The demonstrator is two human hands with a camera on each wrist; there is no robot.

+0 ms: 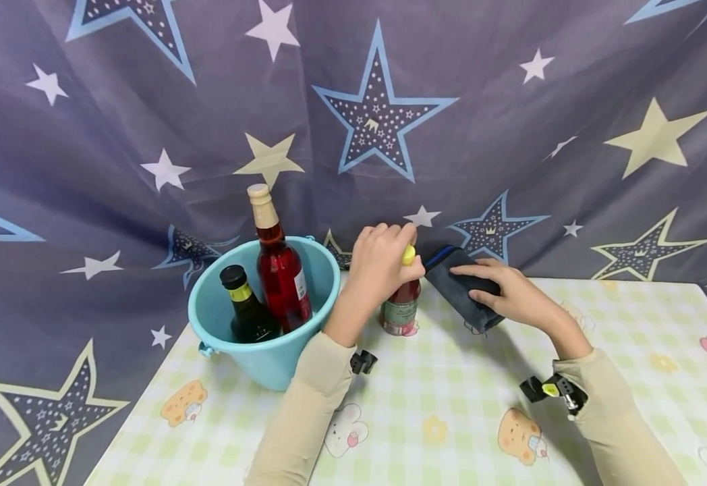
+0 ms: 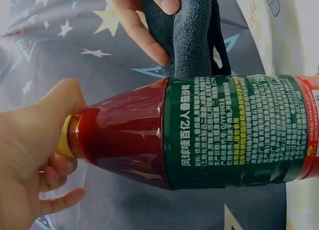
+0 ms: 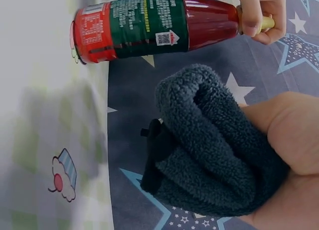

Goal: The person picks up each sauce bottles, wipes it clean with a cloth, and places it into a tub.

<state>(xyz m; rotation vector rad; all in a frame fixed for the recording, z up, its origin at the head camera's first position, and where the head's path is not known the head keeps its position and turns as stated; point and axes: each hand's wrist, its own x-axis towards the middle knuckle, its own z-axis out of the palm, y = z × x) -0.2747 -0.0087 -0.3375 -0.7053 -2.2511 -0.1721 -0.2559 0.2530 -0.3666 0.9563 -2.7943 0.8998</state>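
A ketchup bottle (image 2: 229, 130) with red sauce, a green label and a yellow cap (image 1: 409, 254) stands upright near the back of the table. My left hand (image 1: 382, 260) grips it around the cap and neck from above. To its right, a folded dark grey-blue towel (image 1: 463, 290) is in my right hand (image 1: 511, 291). The thumb and fingers pinch the towel, whose folds (image 3: 209, 150) show in the right wrist view. The towel's near end hangs close over the tabletop, beside the bottle.
A light blue bucket (image 1: 208, 331) stands left of my left forearm. It holds a tall red bottle (image 1: 280, 277) with a cream top and a dark bottle (image 1: 250, 314) with a black cap. Behind the checked tablecloth (image 1: 426, 391) hangs a star-patterned curtain (image 1: 481, 67).
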